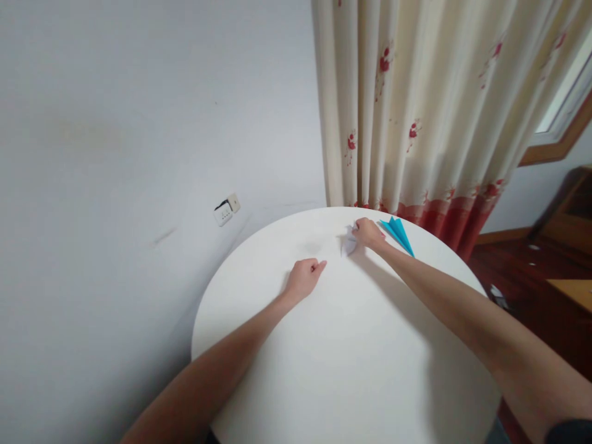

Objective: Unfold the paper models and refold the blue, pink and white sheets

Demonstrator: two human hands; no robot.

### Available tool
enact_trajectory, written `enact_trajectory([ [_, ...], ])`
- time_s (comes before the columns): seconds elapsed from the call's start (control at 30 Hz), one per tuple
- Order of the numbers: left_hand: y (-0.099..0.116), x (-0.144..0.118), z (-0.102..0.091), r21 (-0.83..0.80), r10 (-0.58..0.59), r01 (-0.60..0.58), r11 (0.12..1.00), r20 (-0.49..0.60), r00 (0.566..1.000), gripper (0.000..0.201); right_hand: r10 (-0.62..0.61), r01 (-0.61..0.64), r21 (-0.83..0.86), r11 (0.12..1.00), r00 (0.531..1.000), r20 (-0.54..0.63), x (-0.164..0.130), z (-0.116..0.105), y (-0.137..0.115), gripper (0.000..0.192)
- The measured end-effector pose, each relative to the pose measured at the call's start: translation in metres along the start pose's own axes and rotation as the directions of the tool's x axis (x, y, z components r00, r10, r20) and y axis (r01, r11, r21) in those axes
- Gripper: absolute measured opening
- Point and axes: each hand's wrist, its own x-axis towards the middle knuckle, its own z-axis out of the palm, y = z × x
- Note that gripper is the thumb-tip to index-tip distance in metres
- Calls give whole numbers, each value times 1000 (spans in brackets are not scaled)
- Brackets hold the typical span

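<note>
My right hand (369,232) is closed, its fingertips pinching a piece of folded white paper (349,245) near the far side of the round white table (342,345). The paper's exact shape is partly hidden by the fingers. Just right of that hand lies a blue folded paper plane (399,235), and a small red bit peeks out between the two, too little of it showing to name. My left hand (304,279) rests on the tabletop left of the white paper, apart from it, with fingers curled in and the thumb side pointing right. Nothing shows in it.
A pale wall (139,123) with a socket (224,214) borders the table's left side. Behind the table hangs a floral curtain (416,111) with a red lower band. At the right are a dark red floor (531,265) and the corner of a wooden surface (573,290).
</note>
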Motion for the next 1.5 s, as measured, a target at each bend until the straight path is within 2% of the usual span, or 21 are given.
enact_trajectory([
  [0.07, -1, 5, -10, -78, -2, 0, 997, -31, 1000, 49, -66, 62, 118, 991, 997, 36, -11, 3, -10, 7],
  [0.13, 0, 10, -21, -202, -34, 17, 979, -82, 996, 40, -135, 111, 247, 962, 988, 79, -29, 3, -22, 12],
  [0.2, 3, 14, -30, -338, -73, 24, 941, -132, 989, 30, -241, 110, 577, 810, 958, 156, -50, -1, -33, 17],
  [0.3, 14, 12, -37, -439, -56, -10, 899, -138, 989, 36, -330, 6, 792, 610, 911, 247, -85, -7, -46, 29],
  [0.4, 28, 1, -36, -548, 3, -19, 836, -30, 1000, 48, -350, -178, 851, 495, 855, 382, -112, -10, -54, 35],
  [0.47, 35, -7, -33, -590, 28, -32, 807, -16, 999, 46, -349, -264, 858, 440, 830, 434, -123, -9, -57, 36],
  [0.57, 37, -15, -27, -588, 47, -77, 805, -67, 997, 34, -345, -332, 860, 387, 813, 470, -131, -4, -58, 37],
  [0.73, 34, -18, -23, -552, 60, -124, 824, -132, 989, 26, -377, -403, 840, 364, 760, 528, -137, 2, -54, 39],
  [0.9, 34, -20, -21, -519, 45, -174, 837, -251, 967, 26, -381, -536, 808, 244, 713, 589, -148, 6, -54, 40],
  [0.97, 35, -21, -20, -507, 46, -205, 837, -308, 950, 24, -396, -554, 797, 241, 694, 601, -152, 7, -56, 40],
  [1.03, 36, -22, -21, -538, 34, -212, 816, -322, 946, 22, -408, -534, 798, 278, 686, 602, -155, 7, -57, 40],
  [1.1, 38, -23, -23, -621, -4, -162, 767, -257, 966, 24, -408, -496, 799, 340, 688, 600, -156, 6, -57, 42],
  [1.17, 39, -24, -24, -726, -58, -63, 685, -140, 989, 32, -393, -448, 798, 404, 703, 593, -155, 6, -55, 44],
  [1.23, 38, -25, -23, -802, -110, 23, 597, -54, 992, 36, -360, -392, 796, 461, 737, 571, -153, 8, -52, 46],
  [1.3, 36, -25, -21, -832, -139, 57, 551, -25, 990, 34, -326, -328, 800, 503, 785, 527, -151, 12, -50, 46],
  [1.4, 33, -24, -17, -815, -132, 66, 575, -13, 991, 40, -313, -247, 808, 535, 830, 461, -149, 16, -48, 42],
  [1.5, 31, -23, -15, -794, -145, 75, 604, -16, 989, 41, -323, -221, 810, 544, 836, 445, -150, 17, -49, 40],
])
